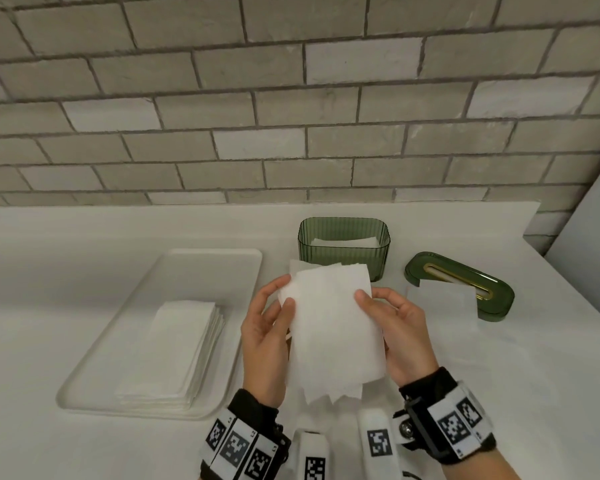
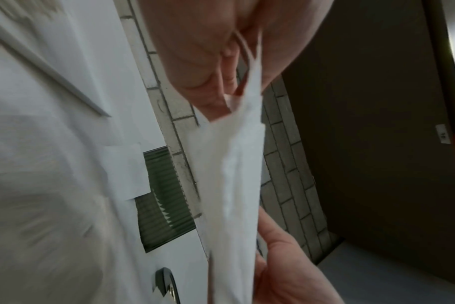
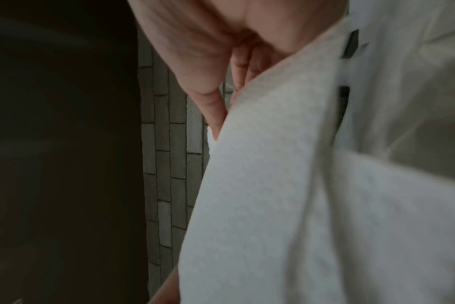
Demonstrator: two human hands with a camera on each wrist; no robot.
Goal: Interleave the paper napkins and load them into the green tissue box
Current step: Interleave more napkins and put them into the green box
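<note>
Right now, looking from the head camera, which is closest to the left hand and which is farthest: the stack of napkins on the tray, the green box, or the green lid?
From the left hand:
1. Napkin stack, on the tray to its left.
2. Green tissue box, behind and slightly right; nearly as close as the stack, so these two are hard to rank.
3. Green lid, far right, past the right hand; clearly farthest.

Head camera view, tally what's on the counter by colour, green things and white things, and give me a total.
Green: 2, the tissue box and its lid.
White: 4, the tray, the napkin stack on it, the napkin bundle in both hands, and a loose napkin by the lid.
Total: 6
</note>
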